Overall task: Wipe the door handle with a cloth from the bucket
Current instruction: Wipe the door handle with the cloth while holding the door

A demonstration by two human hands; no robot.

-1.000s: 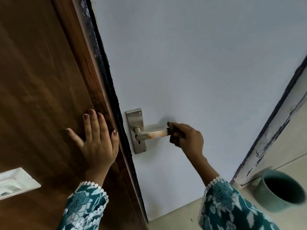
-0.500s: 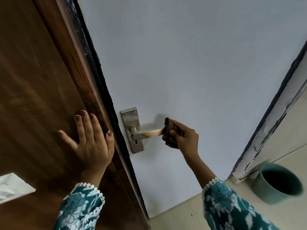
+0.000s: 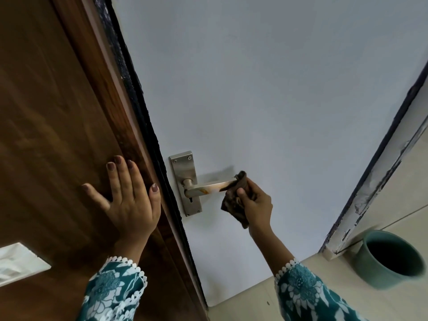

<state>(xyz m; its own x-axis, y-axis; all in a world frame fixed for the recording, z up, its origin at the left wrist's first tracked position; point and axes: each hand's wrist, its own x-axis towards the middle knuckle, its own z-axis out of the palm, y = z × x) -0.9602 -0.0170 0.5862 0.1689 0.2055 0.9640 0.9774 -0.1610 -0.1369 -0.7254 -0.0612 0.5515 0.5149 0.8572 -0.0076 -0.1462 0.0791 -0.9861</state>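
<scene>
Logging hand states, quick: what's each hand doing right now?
Left hand: open, flat on the wooden door.
Right hand: closed, holding the cloth.

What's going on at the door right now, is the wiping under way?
Yes. The right hand holds a dark cloth bunched against the free end of the metal door handle, which shows orange-brown staining along its lever. The left hand is spread flat on the brown wooden panel beside the white door. The teal bucket stands on the floor to the right, by the frame.
</scene>
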